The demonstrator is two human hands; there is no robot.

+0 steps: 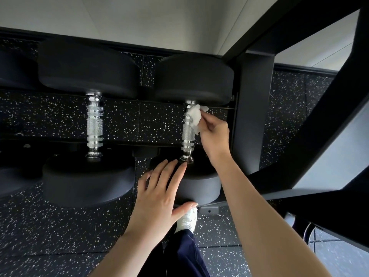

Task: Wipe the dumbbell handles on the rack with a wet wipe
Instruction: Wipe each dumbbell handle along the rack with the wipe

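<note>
Two black dumbbells lie on the rack, each with a knurled chrome handle. My right hand [214, 134] pinches a crumpled white wet wipe [195, 116] against the upper part of the right dumbbell's handle [187, 136]. My left hand [159, 194] lies flat, fingers spread, on the near black head [199, 188] of that same dumbbell, thumb curled under its front edge. The left dumbbell's handle [94, 124] is bare and untouched.
The black rack upright [253, 116] stands just right of the right dumbbell, with slanted frame bars [319, 126] further right. Another dumbbell head [12, 70] shows at the far left. Speckled black rubber floor lies below; my white shoe [188, 218] is under the rack.
</note>
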